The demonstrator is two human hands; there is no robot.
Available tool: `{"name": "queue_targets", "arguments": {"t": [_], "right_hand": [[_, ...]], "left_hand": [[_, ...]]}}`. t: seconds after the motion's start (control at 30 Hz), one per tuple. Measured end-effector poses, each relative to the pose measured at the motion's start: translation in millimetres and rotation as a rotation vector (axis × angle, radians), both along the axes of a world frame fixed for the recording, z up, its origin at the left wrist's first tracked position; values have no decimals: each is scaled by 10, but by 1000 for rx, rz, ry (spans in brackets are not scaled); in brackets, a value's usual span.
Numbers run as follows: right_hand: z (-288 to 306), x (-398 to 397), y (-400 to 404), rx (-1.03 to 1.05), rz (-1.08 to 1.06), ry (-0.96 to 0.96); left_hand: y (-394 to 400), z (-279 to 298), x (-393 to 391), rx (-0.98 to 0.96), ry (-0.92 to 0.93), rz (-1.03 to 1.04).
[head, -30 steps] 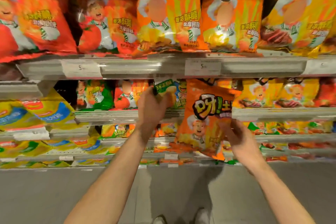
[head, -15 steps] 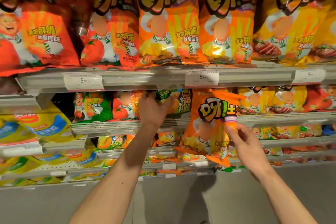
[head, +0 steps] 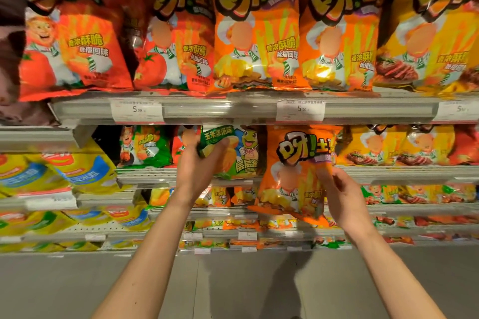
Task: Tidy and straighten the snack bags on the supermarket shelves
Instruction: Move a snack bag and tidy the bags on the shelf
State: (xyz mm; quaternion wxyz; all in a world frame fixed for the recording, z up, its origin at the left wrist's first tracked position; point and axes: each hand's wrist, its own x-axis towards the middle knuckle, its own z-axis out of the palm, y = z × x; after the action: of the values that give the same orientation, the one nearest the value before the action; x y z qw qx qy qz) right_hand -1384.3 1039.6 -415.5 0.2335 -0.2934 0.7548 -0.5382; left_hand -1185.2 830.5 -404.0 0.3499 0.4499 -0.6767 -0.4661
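Snack bags above both grips stand neat; left hand [head: 198, 172] grips a green bag [head: 228, 153], right hand [head: 342, 197] an orange bag [head: 293, 176], both unplaced.

Two snack bags in hand at the second shelf

A green bag with a frog cartoon [head: 233, 151] stands on the shelf, its top left corner gripped. Just right of it, an orange bag [head: 295, 176] hangs tilted in front of the shelf edge, held at its right side.

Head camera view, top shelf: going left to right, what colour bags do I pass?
Red tomato bag → second red tomato bag → orange bag → second orange bag → yellow bag.
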Motion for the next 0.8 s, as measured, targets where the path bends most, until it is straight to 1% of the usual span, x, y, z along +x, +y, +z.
{"name": "queue_targets", "arguments": {"t": [0.1, 0.13, 0.23, 0.4, 0.5, 0.6, 0.67, 0.73, 0.8], "right_hand": [[-45, 11, -243, -131, -19, -127], [-35, 13, -309, -157, -1, -135], [19, 41, -418, -105, 28, -34], [-23, 9, -599, -70, 1, 33], [-11, 47, -819, -98, -35, 33], [-55, 67, -1052, -133, -58, 59], [-110, 72, -1192, -140, -85, 84], [-116, 92, -1307, -150, -121, 88], [-84, 134, -1352, -134, -109, 96]], "left_hand": [[25, 90, 213, -24, -39, 23], [14, 73, 282, -13, -44, 32], [4, 98, 452, 32, -27, 58], [5, 148, 654, 35, 35, 130], [54, 198, 714, 48, 56, 140], [113, 322, 740, 65, 40, 153], [1, 167, 800, 65, 12, 135], [-17, 150, 799, 66, 13, 118], [-12, 142, 774, 76, 14, 125]]}}
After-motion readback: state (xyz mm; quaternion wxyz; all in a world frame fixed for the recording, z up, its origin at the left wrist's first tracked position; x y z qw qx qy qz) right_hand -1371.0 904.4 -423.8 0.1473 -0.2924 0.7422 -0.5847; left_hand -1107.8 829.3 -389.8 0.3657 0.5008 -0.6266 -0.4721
